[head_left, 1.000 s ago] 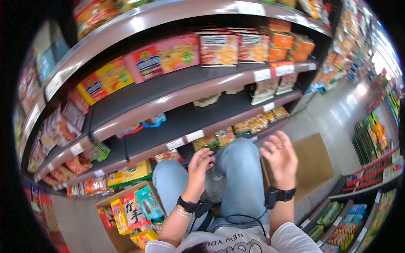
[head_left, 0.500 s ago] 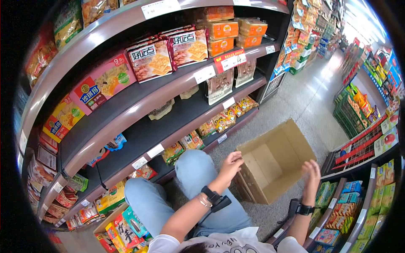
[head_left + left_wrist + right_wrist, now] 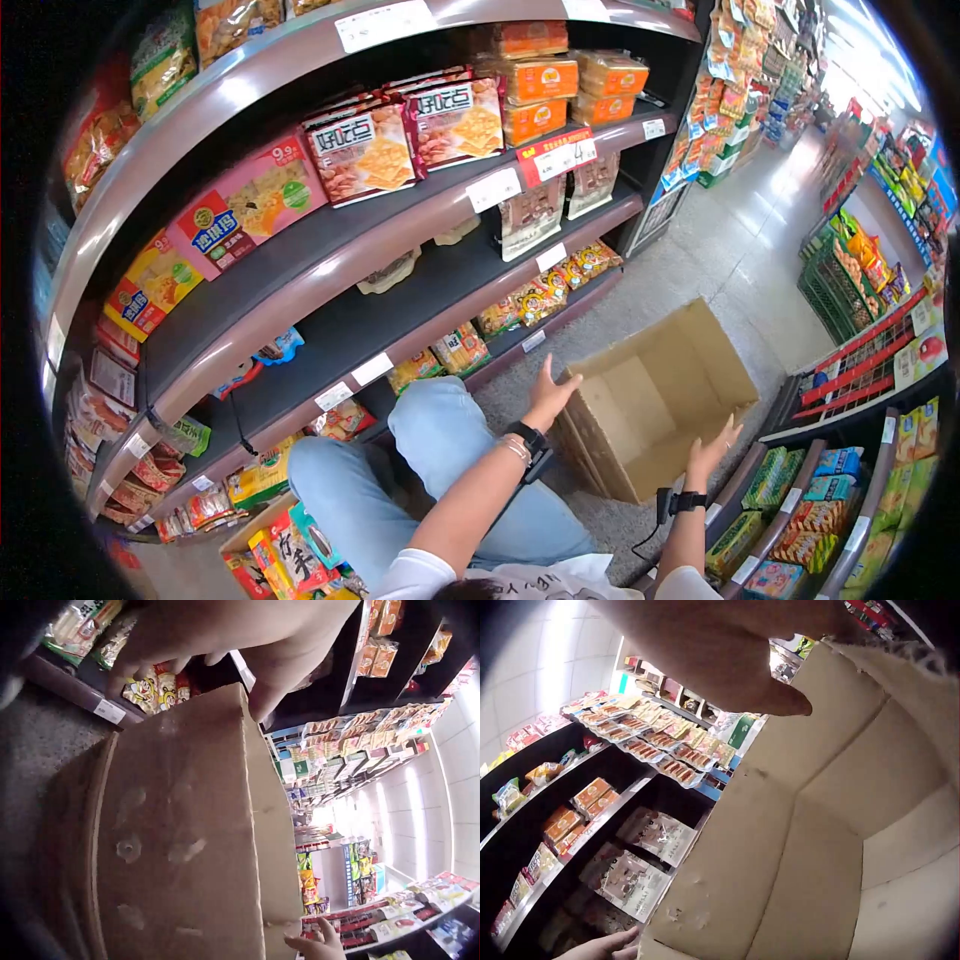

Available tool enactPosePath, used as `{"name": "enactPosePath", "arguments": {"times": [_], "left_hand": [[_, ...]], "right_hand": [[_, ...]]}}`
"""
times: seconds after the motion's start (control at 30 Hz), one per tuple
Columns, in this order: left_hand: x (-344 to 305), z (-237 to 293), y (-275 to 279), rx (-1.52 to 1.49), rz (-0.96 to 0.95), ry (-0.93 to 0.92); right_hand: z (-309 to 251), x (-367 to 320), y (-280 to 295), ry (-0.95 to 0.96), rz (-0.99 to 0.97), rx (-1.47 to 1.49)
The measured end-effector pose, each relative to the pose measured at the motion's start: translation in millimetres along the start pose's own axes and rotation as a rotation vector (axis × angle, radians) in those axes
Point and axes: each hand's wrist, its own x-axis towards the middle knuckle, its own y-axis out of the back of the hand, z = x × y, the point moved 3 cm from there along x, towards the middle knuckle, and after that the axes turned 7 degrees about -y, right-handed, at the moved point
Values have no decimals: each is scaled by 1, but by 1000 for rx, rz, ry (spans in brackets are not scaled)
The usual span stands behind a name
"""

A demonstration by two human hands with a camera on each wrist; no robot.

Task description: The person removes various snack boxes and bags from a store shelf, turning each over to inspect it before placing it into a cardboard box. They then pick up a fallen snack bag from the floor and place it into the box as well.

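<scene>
An open cardboard box point(image 3: 690, 375) stands tilted on the floor in front of the person, its mouth upward. At its near left rim is the left hand point(image 3: 548, 396), thumb and fingers spread apart. The left wrist view shows that thumb right at the corner of the box wall point(image 3: 180, 825), with the other fingers out past the outer side. Over by the right rim is the right hand point(image 3: 710, 455), fingers extended and spread along the edge. In the right wrist view its thumb overlaps the bare inside wall point(image 3: 817, 787). Neither hand has its fingers curled round the box.
Shelves on the left carry snack boxes point(image 3: 245, 205), cracker packs point(image 3: 455, 125) and orange packs point(image 3: 535, 95). A second box point(image 3: 240, 540) with colourful packets stands at lower left. Low shelves with packets point(image 3: 810, 530) and a green basket point(image 3: 835, 295) line the right side.
The view has swung right, bringing the cardboard box's inside into sight. Both hands have moved right, from above the knees to the box's rims; the right hand has lowered in the last half second.
</scene>
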Motion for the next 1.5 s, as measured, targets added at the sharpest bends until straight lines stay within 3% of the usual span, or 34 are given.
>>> {"name": "enactPosePath", "arguments": {"times": [0.03,0.13,0.17,0.27,0.5,0.67,0.77,0.9,1.07,1.17,1.3,1.37,1.47,1.5], "left_hand": [[4,-6,-2,-21,-16,6],[7,-10,-3,-59,-89,8],[7,-8,-3,-67,-117,8],[7,-11,-6,-76,-148,3],[-5,-7,14,-90,-28,60],[-13,-17,27,-62,-73,218],[-22,-3,35,-58,-123,291],[-27,-2,35,-43,-160,338],[-19,-11,33,36,-74,157],[-20,3,43,-70,-14,103],[-18,7,58,-260,131,11],[-16,13,70,-392,190,-14],[-23,50,101,-559,265,-9],[-23,60,112,-576,295,-11]], "right_hand": [[6,1,1,-20,15,-55],[47,5,-22,-140,-143,410],[54,3,-25,-267,-356,549],[72,-2,-38,-385,-573,854],[63,-6,-28,-486,-624,831],[35,-11,-4,-582,-754,699],[23,-12,5,-516,-743,850],[45,-6,-9,-570,-757,844],[22,-4,4,-755,-749,782],[-11,-1,10,-580,-637,804],[-20,10,-10,-227,-504,672],[-59,9,-2,-15,-472,561],[-124,-3,-2,101,-565,724],[-156,-13,9,63,-660,756]]}}
